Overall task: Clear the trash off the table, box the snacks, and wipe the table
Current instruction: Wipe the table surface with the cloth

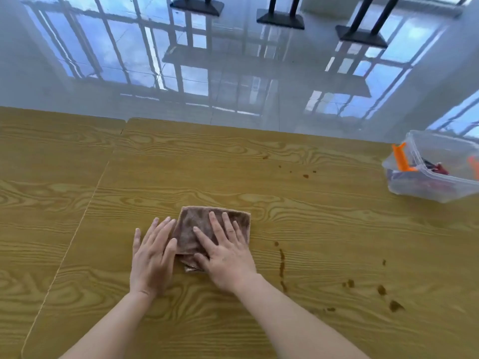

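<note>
A folded brown cloth point(193, 224) lies flat on the wooden table point(285, 203) near its middle. My right hand point(225, 252) presses flat on the cloth with fingers spread. My left hand point(153, 252) rests flat beside it, its fingertips touching the cloth's left edge. A clear plastic box point(414, 182) with orange clips stands at the table's far right and holds several snack packets. Brown stains point(282, 263) streak the table right of the cloth, with more spots point(395, 305) at the lower right and small drops point(305, 175) farther back.
A second table point(39, 177) of the same wood adjoins on the left, with a seam between. Beyond the far edge lies a glossy tiled floor point(233, 73) with black table bases point(281, 19) standing on it.
</note>
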{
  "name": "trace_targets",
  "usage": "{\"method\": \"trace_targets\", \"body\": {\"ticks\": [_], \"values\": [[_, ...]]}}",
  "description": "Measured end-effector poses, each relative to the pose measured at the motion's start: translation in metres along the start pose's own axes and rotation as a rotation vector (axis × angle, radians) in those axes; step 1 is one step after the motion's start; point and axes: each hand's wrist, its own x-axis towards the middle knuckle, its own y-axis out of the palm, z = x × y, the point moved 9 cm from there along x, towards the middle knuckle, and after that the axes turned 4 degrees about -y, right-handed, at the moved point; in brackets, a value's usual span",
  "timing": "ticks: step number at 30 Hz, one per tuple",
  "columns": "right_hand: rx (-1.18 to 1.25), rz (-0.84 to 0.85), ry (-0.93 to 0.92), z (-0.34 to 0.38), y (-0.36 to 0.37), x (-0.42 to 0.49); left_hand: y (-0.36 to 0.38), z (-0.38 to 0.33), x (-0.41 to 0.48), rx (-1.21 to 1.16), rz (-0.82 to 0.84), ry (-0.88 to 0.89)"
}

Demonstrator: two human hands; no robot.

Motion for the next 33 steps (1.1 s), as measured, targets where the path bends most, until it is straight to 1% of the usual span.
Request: {"method": "trace_targets", "body": {"ticks": [2, 4, 7, 9, 10, 13, 16, 21, 24, 25, 27, 29, 30, 31, 33], "values": [[0.004, 0.015, -0.028, -0.003, 0.006, -0.025, 0.001, 0.0, -0.001, -0.008, -0.006, 0.004], [0.025, -0.01, -0.068, -0.002, 0.011, -0.057, 0.003, 0.001, 0.0, 0.045, 0.01, 0.009], [-0.009, -0.118, -0.127, -0.009, 0.019, -0.11, 0.017, -0.004, -0.002, 0.256, 0.063, 0.04], [-0.015, -0.203, -0.156, -0.019, 0.02, -0.14, 0.029, -0.012, -0.005, 0.342, 0.09, 0.043], [-0.002, -0.252, -0.166, -0.025, 0.017, -0.152, 0.035, -0.021, -0.007, 0.368, 0.104, 0.063], [0.009, -0.368, -0.168, -0.046, 0.014, -0.187, 0.065, -0.065, -0.02, 0.413, 0.158, 0.206], [0.041, -0.41, -0.133, -0.061, 0.011, -0.21, 0.093, -0.095, -0.038, 0.423, 0.208, 0.246], [0.123, -0.456, 0.02, -0.064, 0.006, -0.212, 0.098, -0.091, -0.04, 0.494, 0.2, 0.227], [0.12, -0.49, 0.103, -0.094, 0.012, -0.246, 0.097, -0.091, -0.04, 0.487, 0.187, 0.226], [0.113, -0.516, 0.183, -0.113, 0.01, -0.26, 0.098, -0.092, -0.04, 0.488, 0.185, 0.223], [0.128, -0.537, 0.411, -0.152, 0.004, -0.281, 0.098, -0.092, -0.039, 0.494, 0.183, 0.214], [0.144, -0.51, 0.608, -0.162, -0.002, -0.281, 0.099, -0.092, -0.04, 0.504, 0.184, 0.217], [0.138, -0.476, 0.646, -0.155, -0.002, -0.274, 0.099, -0.092, -0.04, 0.504, 0.184, 0.219], [0.119, -0.441, 0.645, -0.144, -0.002, -0.264, 0.1, -0.092, -0.041, 0.505, 0.181, 0.219], [0.072, -0.396, 0.569, -0.125, 0.003, -0.25, 0.1, -0.092, -0.041, 0.513, 0.174, 0.221]]}}
